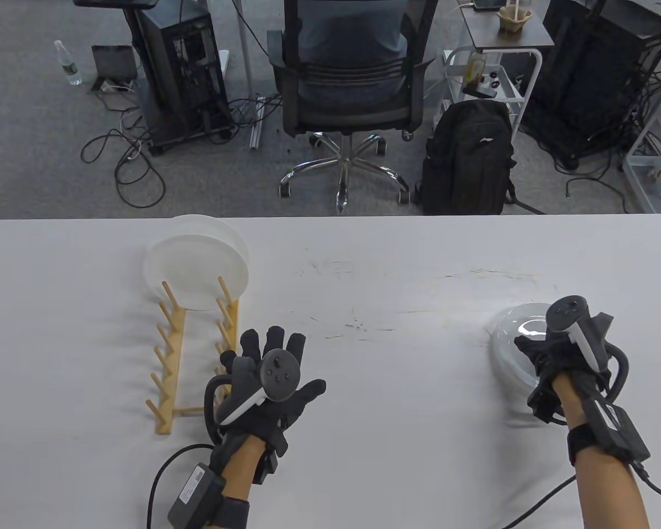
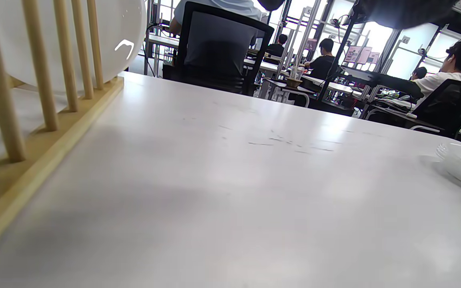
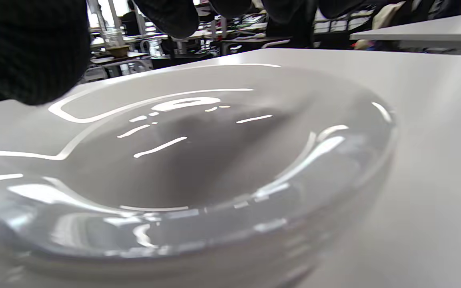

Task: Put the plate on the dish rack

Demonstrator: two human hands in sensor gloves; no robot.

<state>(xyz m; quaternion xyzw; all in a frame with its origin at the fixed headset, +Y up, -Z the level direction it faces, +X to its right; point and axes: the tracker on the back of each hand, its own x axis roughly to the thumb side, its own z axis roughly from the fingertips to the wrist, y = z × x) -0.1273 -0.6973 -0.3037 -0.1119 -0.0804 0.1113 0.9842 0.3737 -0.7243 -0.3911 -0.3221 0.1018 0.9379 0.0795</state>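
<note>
The white plate (image 1: 515, 344) is gripped at its near rim, apparently, by the right hand (image 1: 548, 358). The left hand (image 1: 272, 380) is spread flat beside the wooden dish rack (image 1: 171, 352), where 2 plates (image 1: 198, 264) are stood.

L hand (image 1: 272, 380) splayed, R hand (image 1: 551, 358) curled.

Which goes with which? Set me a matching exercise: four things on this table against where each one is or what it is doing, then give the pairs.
Things
1. left hand
2. right hand
3. dish rack
4. upright plates

States
A. standing in the far slots of the rack
B. on the near rim of the plates stacked flat at the table's right
C. spread open over the table beside the rack
D. wooden, near slots unfilled

Pairs: 1-C, 2-B, 3-D, 4-A
</note>
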